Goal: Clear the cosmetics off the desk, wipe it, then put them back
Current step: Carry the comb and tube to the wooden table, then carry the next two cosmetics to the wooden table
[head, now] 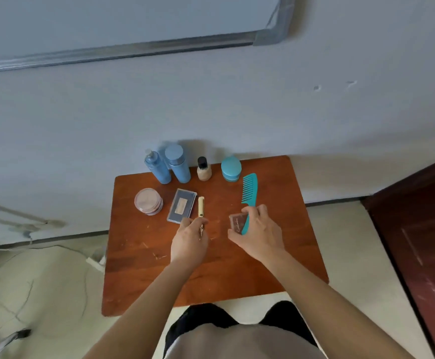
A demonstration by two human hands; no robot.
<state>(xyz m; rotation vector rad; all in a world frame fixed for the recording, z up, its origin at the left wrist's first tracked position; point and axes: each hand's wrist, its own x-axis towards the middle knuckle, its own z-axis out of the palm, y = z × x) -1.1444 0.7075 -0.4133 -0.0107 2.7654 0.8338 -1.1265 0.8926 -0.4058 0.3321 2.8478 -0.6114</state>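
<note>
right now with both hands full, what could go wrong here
The right hand grips both the teal comb and a small brown compact; the compact could slip free. The left hand pinches a thin pen-like item right beside the gold tube, which could roll if nudged. The foundation bottle and two tall blue bottles stand close together, so a reach there might topple them.

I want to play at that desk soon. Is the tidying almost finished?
Can't tell if wiping happened; no cloth shows. The left hand grips a gold tube; the right hand holds a small brown case and the teal comb. Two blue bottles, a jar and a palette sit on the desk.
</note>
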